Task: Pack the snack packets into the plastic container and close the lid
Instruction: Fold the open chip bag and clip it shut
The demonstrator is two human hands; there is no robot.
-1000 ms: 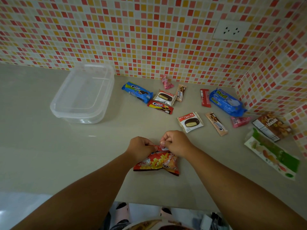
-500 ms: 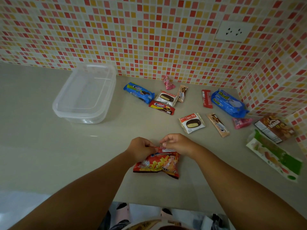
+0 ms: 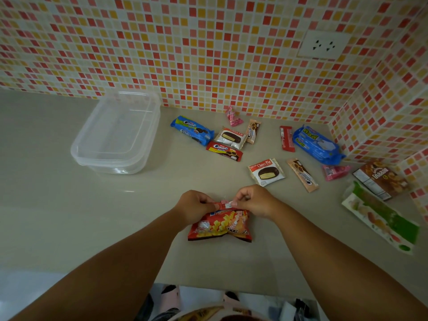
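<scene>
A red and yellow chips packet [image 3: 220, 225] lies on the counter near its front edge. My left hand [image 3: 196, 206] and my right hand [image 3: 253, 200] both pinch its top seam, close together. A clear plastic container [image 3: 115, 133] with its lid on sits at the back left, nothing visible inside. Other snack packets lie scattered behind my hands: a blue Oreo pack [image 3: 192, 129], a red Cream-O pack [image 3: 224, 151], a Choco Pie [image 3: 266, 171], a big blue pack [image 3: 317, 144].
At the right, against the tiled corner, lie a brown box [image 3: 379, 179], a long green and white pack [image 3: 382, 216], a pink packet [image 3: 335, 171] and a tan stick pack [image 3: 302, 174]. A wall socket [image 3: 323, 45] is set above. The counter's front edge runs below my forearms.
The hands shifted slightly on the packet's top seam and the right hand's fingers reworked their pinch. The packet stays in the same place on the counter.
</scene>
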